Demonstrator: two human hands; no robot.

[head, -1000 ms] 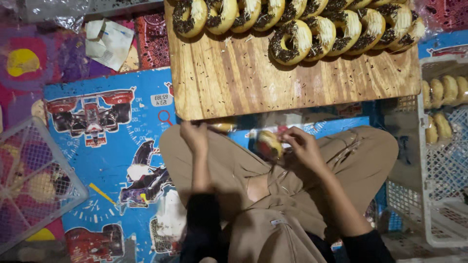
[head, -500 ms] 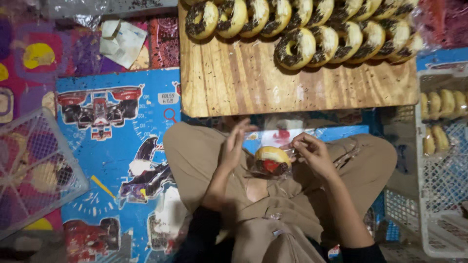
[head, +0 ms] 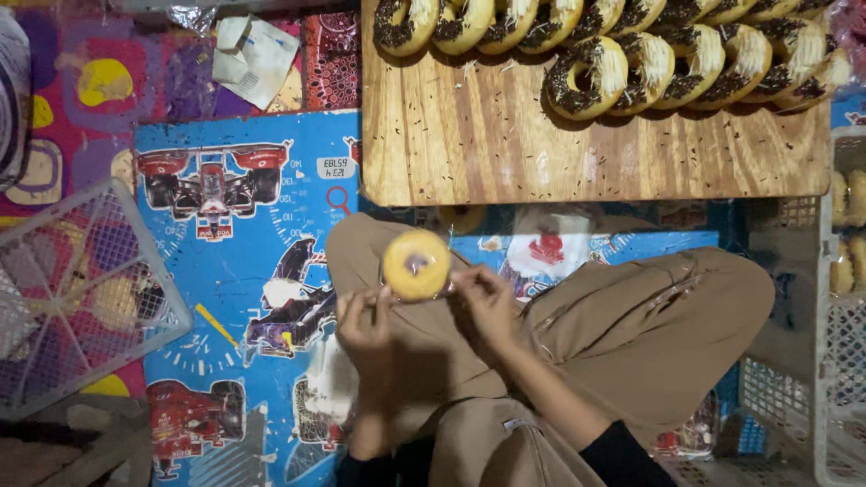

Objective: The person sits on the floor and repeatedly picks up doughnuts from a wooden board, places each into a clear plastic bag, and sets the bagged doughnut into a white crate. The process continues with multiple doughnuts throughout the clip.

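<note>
We see both hands holding 1 yellow-glazed doughnut (head: 416,263) in clear wrapping above the lap. The left hand (head: 365,325) pinches its lower left edge, the right hand (head: 484,302) its right edge, both grips closed on it. The ring stands tilted up, its flat glazed face and hole turned toward us, so its axis points at the camera. Beyond it, a wooden board (head: 505,153) carries 2 rows of chocolate-sprinkled doughnuts (head: 586,77). A white wire basket (head: 77,298) lies at the left.

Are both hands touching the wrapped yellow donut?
Touching. In the head view the left hand fingers meet the yellow donut at its lower left edge, and the right hand pinches its right edge.
</note>
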